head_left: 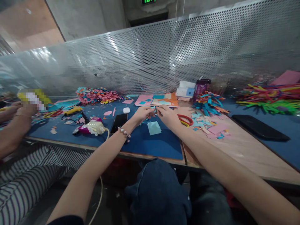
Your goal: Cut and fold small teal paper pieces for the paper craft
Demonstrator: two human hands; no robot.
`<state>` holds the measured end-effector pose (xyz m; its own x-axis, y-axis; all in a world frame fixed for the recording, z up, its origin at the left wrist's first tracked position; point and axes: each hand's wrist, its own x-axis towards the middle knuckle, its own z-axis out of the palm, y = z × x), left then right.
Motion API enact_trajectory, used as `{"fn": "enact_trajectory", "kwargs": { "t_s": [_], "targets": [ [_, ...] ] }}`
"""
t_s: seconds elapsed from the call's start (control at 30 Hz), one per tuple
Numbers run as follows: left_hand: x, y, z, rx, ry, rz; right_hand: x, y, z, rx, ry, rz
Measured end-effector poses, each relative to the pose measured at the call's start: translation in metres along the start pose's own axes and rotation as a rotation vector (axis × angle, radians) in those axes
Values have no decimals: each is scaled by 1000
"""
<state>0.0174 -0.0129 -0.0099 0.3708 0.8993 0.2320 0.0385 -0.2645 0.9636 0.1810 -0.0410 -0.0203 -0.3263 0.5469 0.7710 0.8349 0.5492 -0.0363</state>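
Note:
My left hand (143, 114) and my right hand (166, 114) meet above the blue table mat, fingertips pinched together. Between them shows a small bit of light blue paper (154, 110), mostly hidden by the fingers. Just below the hands lies a light blue paper square (154, 128), seemingly more than one sheet. Scissors (186, 120) with red and yellow handles rest beside my right wrist. Behind the hands are pink, orange and blue paper sheets (172, 99). A black phone (119, 122) and a white earbud case (126, 110) lie left of my left hand.
Paper scraps (217, 128) cover part of the wooden board at right. Beyond are blue-orange strips (208, 104), pipe cleaners (269, 98) and a dark phone (260, 127). Left are a glue gun (92, 127), curled paper pieces (97, 95) and a co-worker's arm (22, 120). Perforated metal (150, 59) stands behind.

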Motion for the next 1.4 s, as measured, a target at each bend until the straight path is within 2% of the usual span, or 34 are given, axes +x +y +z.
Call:
{"fn": "enact_trajectory", "kwargs": {
  "t_s": [0.1,0.27,0.43,0.53,0.67,0.77,0.87,1.07,1.4],
  "targets": [
    [1,-1,0,-97,-18,-26,-2,2,-1,-106,-71,-59],
    [4,-4,0,-112,-28,-40,-4,4,-10,-203,-139,-159],
    [5,-4,-1,-41,-5,-33,-4,5,-14,-163,-142,-188],
    [5,-4,-3,51,1,-16,-3,8,-9,11,-99,-124],
    [2,-1,-3,183,-34,30,0,12,-3,363,3,84],
    [0,1,-2,253,-72,54,3,13,-3,541,-19,215],
    [-1,2,-2,259,-101,72,4,13,-5,678,-37,284],
    [0,0,-3,253,-107,90,5,11,-8,827,-107,394],
    [-2,2,-2,246,-112,58,5,18,-1,926,-156,423]
  ]
}}
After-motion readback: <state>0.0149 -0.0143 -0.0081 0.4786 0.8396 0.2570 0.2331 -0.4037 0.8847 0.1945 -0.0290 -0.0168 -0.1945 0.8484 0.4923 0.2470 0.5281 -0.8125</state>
